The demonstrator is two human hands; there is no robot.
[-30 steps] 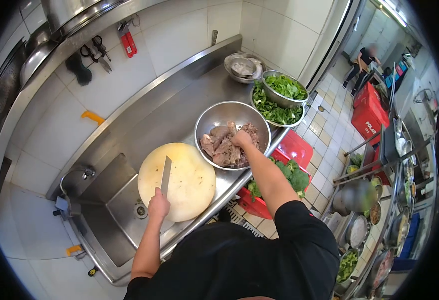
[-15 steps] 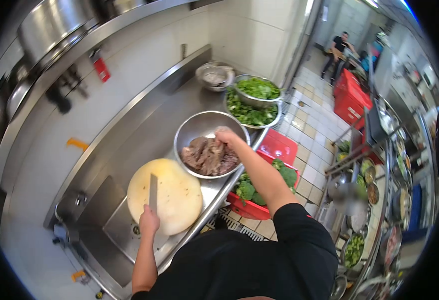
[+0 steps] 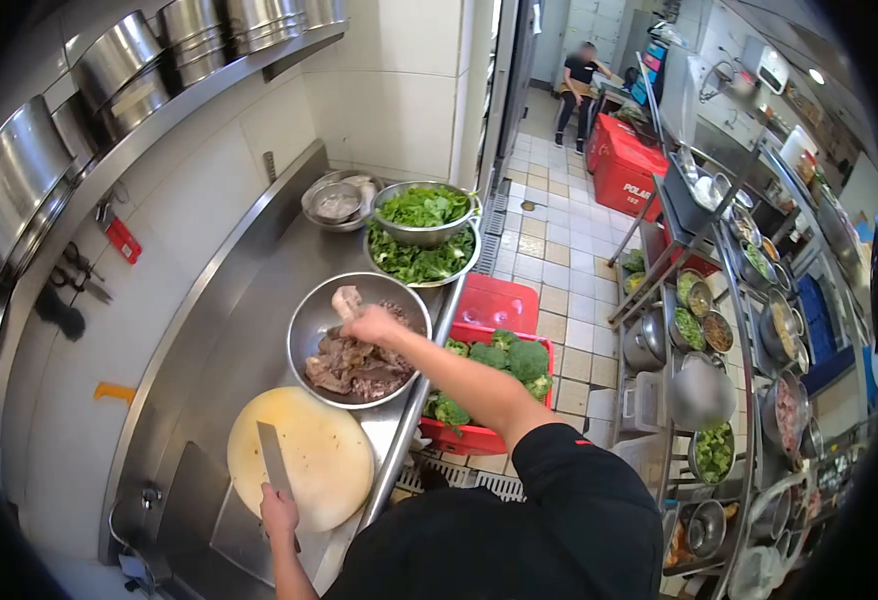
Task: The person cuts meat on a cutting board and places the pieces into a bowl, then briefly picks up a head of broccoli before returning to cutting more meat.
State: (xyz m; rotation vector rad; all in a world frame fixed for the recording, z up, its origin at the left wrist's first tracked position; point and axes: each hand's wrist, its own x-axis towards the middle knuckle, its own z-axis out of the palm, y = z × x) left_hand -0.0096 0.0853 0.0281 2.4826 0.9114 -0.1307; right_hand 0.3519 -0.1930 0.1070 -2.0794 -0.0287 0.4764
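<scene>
My left hand (image 3: 279, 508) is closed round the handle of a knife (image 3: 273, 456). Its broad blade lies over a round, pale yellow cutting board (image 3: 324, 450) on the steel sink counter. My right hand (image 3: 371, 326) is inside a steel bowl (image 3: 300, 292), fingers closed on a pale piece of meat (image 3: 347, 300) that sticks up from them. Beneath it, brown meat chunks (image 3: 344, 362) fill the bowl's lower part, with darker chopped bits to the right. The bowl stands just beyond the board.
Behind the bowl are bowls of leafy greens (image 3: 423, 207) and smaller steel bowls (image 3: 339, 203). A red crate of broccoli (image 3: 499, 360) stands on the right, below the counter edge. Pots (image 3: 19, 180) line the shelf on the left. A person (image 3: 577, 90) is at the far end of the aisle.
My right hand has lifted a pale meat piece above the pile. The knife's blade has tilted to the left, still in my left hand. The camera view has turned to the right.
</scene>
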